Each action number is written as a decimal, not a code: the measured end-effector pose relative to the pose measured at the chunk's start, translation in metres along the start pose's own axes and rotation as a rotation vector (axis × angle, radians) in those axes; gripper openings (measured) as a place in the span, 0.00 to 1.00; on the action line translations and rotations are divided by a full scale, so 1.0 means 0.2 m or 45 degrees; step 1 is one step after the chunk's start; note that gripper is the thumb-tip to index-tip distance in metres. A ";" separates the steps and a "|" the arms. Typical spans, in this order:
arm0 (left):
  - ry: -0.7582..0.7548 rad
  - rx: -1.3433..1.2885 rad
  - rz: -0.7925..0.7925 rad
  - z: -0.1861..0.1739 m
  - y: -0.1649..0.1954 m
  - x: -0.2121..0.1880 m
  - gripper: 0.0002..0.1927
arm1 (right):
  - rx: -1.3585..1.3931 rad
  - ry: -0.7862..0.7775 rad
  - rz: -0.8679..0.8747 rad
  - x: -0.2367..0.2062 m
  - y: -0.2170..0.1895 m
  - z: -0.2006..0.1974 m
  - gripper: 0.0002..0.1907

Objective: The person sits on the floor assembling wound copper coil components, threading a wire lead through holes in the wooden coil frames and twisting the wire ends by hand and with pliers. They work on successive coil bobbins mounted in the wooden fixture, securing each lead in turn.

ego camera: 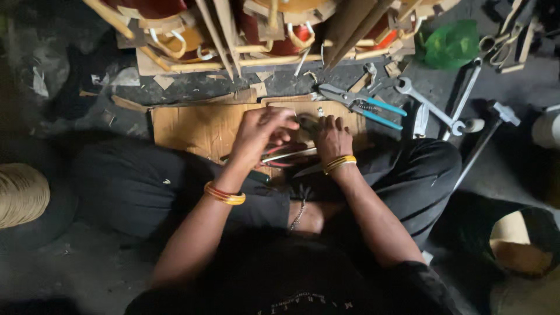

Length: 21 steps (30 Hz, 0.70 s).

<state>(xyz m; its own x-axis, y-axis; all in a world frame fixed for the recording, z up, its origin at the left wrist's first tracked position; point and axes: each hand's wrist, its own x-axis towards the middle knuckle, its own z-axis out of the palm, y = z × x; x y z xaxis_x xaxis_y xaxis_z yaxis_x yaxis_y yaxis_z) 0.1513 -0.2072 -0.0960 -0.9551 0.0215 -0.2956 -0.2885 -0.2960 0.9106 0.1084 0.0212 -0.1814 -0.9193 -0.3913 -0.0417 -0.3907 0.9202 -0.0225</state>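
I sit cross-legged in black trousers over a cardboard sheet (198, 128) on the floor. My left hand (261, 133) is curled around a bundle of thin wires and strips (290, 156), red and pale, that lies across my lap. My right hand (332, 137) presses down on the same bundle next to a small dark part (307, 123); what its fingers grip is hidden. Both wrists wear yellow and red bangles.
Blue-handled pliers (364, 106) lie just beyond my right hand, with a spanner (429, 106) and long metal tools to the right. A wound coil assembly with wooden strips (262, 32) stands ahead. A green bag (450, 44), a tape roll (519, 242) and a rope coil (20, 192) lie around.
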 end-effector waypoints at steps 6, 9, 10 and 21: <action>-0.059 -0.237 -0.181 0.06 0.02 -0.04 0.15 | 0.549 0.149 -0.308 0.07 0.15 0.02 0.22; -0.078 -0.345 -0.323 0.07 0.01 -0.05 0.13 | 1.448 -0.236 0.250 0.09 0.17 0.02 0.15; -0.098 -0.422 -0.361 0.07 -0.01 -0.05 0.13 | 1.553 -0.334 0.156 0.08 0.16 0.02 0.14; -0.037 -0.373 -0.243 0.00 -0.09 -0.09 0.11 | 1.290 -0.419 -0.164 0.01 -0.04 -0.16 0.17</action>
<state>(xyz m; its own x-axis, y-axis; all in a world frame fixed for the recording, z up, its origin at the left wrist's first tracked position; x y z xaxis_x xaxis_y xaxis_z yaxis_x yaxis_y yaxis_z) 0.1742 -0.2021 -0.1078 -0.8883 0.1286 -0.4408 -0.4346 -0.5452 0.7168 0.1082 0.0140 -0.1487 -0.7570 -0.6063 -0.2437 -0.1234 0.4988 -0.8579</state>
